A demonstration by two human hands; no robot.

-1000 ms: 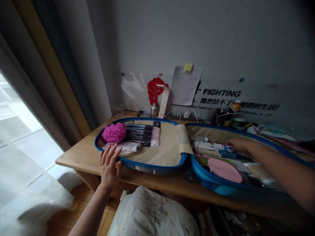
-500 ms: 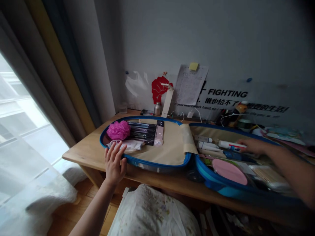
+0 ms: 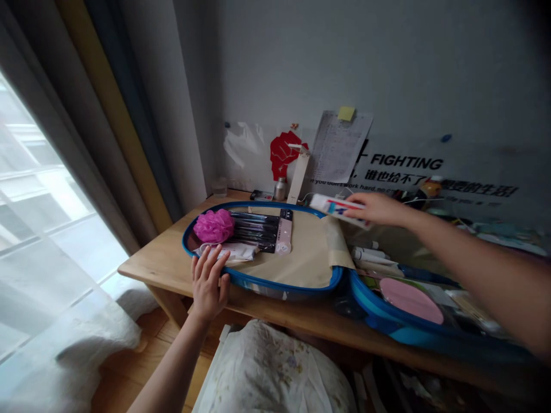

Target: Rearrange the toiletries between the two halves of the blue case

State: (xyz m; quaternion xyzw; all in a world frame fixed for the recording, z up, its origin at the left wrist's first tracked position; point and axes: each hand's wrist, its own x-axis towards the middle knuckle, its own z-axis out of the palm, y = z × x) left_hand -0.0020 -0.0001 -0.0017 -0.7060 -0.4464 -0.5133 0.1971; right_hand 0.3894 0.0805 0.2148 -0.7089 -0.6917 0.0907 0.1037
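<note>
We are seeing a white tube (image 3: 329,205) hanging above the strap that joins the two halves of an open blue case (image 3: 312,290). Its label is showing red and blue print, too blurred for us to read. The right hand (image 3: 374,209) is closing its fingers around the tube's near end. Half a second ago we were seeing tube and hand low in the right half; now both are riding higher and further left.

The left hand (image 3: 209,281) is resting with fingers loosely spread over the left half's rim, as before, beside a white packet (image 3: 236,252); we are not seeing anything lifted in it. A pink puff (image 3: 214,226) and dark packets (image 3: 256,232) are lying beyond. In the right half, a pink oval (image 3: 411,299) is lying nearest us.

On the wall banner (image 3: 473,166) we are reading "FIGHTING", Chinese characters beneath, and partly "don't work hard". A paper (image 3: 340,146) under a yellow note (image 3: 346,113) is covering some lettering; its own print is too small.
</note>
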